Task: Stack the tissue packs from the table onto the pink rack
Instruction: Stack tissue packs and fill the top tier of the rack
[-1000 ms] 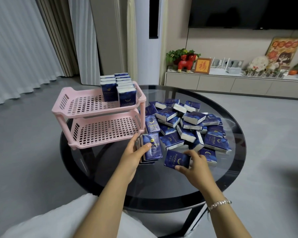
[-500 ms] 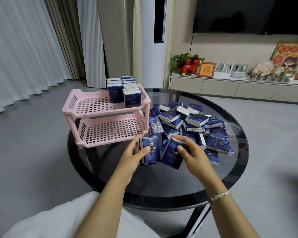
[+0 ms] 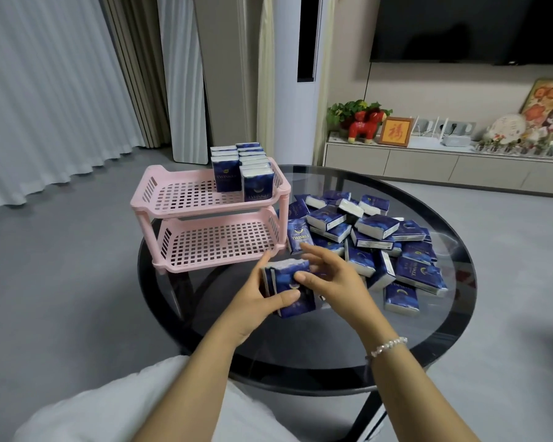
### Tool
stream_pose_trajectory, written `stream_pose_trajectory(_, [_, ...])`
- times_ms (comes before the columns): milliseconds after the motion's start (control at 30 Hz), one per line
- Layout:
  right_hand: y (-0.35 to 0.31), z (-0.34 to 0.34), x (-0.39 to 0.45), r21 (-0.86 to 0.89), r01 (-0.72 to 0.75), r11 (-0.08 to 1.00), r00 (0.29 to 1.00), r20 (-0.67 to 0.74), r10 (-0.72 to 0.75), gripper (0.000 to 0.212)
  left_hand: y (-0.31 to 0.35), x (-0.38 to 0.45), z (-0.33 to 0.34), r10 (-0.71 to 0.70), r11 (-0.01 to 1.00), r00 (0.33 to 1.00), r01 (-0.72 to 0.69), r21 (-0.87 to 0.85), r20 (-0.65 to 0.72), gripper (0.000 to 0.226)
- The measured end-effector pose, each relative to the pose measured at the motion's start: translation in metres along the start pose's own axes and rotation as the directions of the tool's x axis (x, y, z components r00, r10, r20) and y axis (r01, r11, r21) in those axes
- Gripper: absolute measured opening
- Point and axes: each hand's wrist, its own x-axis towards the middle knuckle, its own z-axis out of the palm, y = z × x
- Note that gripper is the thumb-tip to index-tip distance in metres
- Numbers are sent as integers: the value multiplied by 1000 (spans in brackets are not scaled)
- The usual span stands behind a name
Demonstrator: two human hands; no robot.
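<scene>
Head view, item by item:

Table [image 3: 300, 355]: round, dark glass top with a black rim; it bore the rack and the loose packs.

Pink rack [image 3: 205, 205]: two perforated tiers, stood at the table's left edge; the lower tier showed only its bare grid.

Racked packs [image 3: 243, 167]: dark blue tissue packs stood upright in two rows at the far right corner of the upper tier, touching one another.

Loose packs [image 3: 367, 237]: a jumbled heap of the same blue packs lay on the glass just right of the rack, some flat, some tilted on their neighbours; one stood upright against the rack's right leg.

Held bundle [image 3: 292, 290]: several packs pressed face to face, upright, above the near part of the glass, in front of the rack's lower tier and between both hands.

Left hand [image 3: 256, 306]: gripped the bundle from its left side, thumb laid across the front face, fingers curled behind.

Right hand [image 3: 336, 279]: touched the bundle's right side; thumb pressed on the front pack, fingers extended over the top edge toward the rack. Whether those fingers closed round a pack could not be told.

Bracelet [image 3: 387, 346]: pale beads on the right wrist.

Cabinet [image 3: 444, 167]: low unit along the far wall, carrying a red figurine [image 3: 366, 127] and a framed picture [image 3: 396, 132].
</scene>
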Motion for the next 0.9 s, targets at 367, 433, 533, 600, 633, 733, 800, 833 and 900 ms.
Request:
stream_pose_trajectory(367, [25,-7,22,28,-230,973,821,542,178,97,3,-2,-21,-167,854,984,110,509,66,131])
stream_pose_trajectory(433, [26,-7,20,-64,-174,983,835,519,181,99,1,-5,-22,-182,812,981,113,573,64,126])
stream_pose_trajectory(533, [30,-10,19,-123,-119,985,823,543,167,109,0,-8,-23,-195,778,977,103,619,82,120])
stream_pose_trajectory(600, [28,-14,20,-152,-122,981,810,556,187,111,1,-10,-23,-221,761,971,110,639,95,115])
stream_pose_trajectory(633, [27,-16,21,-169,-125,978,805,558,200,109,0,-11,-23,-241,750,966,123,650,96,112])
stream_pose_trajectory(733, [24,-16,23,-208,-137,969,796,559,232,105,2,-13,-19,-277,736,954,134,664,114,102])
stream_pose_trajectory(800, [26,-14,24,-178,-155,972,795,561,230,105,3,-15,-17,-284,738,951,136,661,121,97])
stream_pose_trajectory(833, [27,-13,24,-153,-163,975,795,564,221,105,4,-14,-17,-281,747,953,140,650,118,94])
stream_pose_trajectory(900, [28,-12,26,-112,-163,980,796,572,198,102,4,-13,-19,-263,775,959,141,617,110,91])
